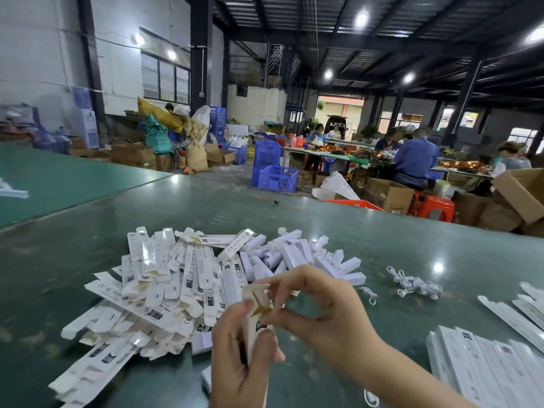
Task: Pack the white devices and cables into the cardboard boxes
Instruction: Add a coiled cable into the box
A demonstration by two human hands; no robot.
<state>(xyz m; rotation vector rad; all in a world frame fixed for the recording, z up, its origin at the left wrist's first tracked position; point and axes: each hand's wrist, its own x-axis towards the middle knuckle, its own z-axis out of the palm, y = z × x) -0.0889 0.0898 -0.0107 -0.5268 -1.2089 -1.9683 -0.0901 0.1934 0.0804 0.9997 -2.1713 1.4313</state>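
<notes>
My left hand [235,357] grips a slim white cardboard box [255,307] upright near the table's front edge. My right hand [321,313] pinches the box's open top flaps, whose brown inside shows. A big heap of flat, unfolded white boxes [153,290] lies to the left. Behind my hands sits a pile of small white devices [297,257]. White coiled cables [415,285] lie to the right, one single cable [369,294] nearer my right hand. Whether anything is inside the held box is hidden.
A row of closed white boxes [494,369] lies at the front right of the green table [206,210]. Another cable [371,399] peeks out under my right forearm. Beyond the table are blue crates [276,178], brown cartons, red stools and seated people at other tables.
</notes>
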